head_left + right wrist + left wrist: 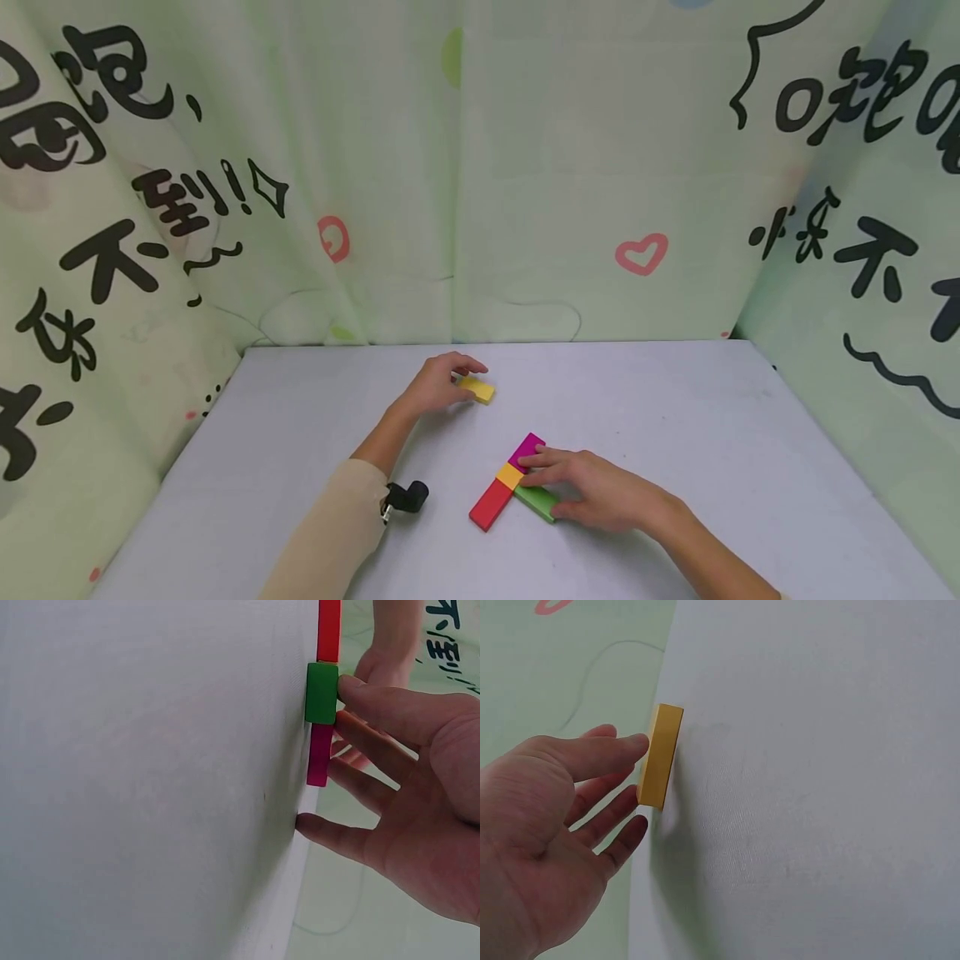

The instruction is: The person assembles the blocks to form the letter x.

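At the table's far side a yellow block (pixel 480 390) lies by my left hand (pixel 442 383). The thumb is at its near edge and the spread fingers reach past its far side, apart from it in the head view. Nearer the middle, a red block (pixel 491 504), a small orange block (pixel 510 476) and a magenta block (pixel 527 451) form a slanting row. A green block (pixel 537 502) branches off beside the orange one. Over these rests my right hand (pixel 600 492), its thumb touching the green block and its extended fingers by the orange and magenta blocks.
The white table (pixel 697 417) ends at a back edge against a pale green curtain (pixel 540 167) with black writing and hearts. A black device (pixel 407 497) is strapped to the left wrist, over a beige sleeve (pixel 330 533).
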Motion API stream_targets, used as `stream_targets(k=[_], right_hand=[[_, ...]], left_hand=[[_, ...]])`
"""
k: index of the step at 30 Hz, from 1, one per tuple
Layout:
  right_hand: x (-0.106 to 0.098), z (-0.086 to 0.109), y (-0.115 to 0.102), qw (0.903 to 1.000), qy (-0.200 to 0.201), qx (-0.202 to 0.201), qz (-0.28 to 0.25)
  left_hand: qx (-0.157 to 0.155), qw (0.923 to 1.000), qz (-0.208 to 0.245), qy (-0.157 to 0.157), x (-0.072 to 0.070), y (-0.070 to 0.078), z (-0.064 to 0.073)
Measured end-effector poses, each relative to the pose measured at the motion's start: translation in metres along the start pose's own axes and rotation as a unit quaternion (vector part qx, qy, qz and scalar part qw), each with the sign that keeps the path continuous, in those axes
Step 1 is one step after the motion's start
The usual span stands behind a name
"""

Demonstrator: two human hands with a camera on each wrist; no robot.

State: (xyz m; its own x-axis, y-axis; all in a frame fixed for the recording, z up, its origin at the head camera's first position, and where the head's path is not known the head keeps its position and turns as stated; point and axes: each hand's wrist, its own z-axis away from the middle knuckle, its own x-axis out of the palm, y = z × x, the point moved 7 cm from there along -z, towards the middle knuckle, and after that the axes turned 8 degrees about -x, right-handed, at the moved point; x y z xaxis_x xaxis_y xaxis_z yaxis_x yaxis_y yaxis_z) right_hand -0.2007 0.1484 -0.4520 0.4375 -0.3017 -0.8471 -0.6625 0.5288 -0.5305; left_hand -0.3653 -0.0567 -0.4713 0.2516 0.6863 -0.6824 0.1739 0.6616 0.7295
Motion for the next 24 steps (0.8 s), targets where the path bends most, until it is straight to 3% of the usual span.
stream_targets(k=[6, 24], right_hand=[[0.0006, -0.0012, 0.0006, 1.0, -0.003, -0.001, -0.001], [0.0004, -0.0014, 0.0016, 1.0, 0.003, 0.004, -0.004]], left_hand=[[-0.013, 0.9997, -0.007, -0.02, 0.0031, -0.0018, -0.0038], [0.008, 0.9979, -0.045, -0.046, 0.0101, 0.0029, -0.0097]])
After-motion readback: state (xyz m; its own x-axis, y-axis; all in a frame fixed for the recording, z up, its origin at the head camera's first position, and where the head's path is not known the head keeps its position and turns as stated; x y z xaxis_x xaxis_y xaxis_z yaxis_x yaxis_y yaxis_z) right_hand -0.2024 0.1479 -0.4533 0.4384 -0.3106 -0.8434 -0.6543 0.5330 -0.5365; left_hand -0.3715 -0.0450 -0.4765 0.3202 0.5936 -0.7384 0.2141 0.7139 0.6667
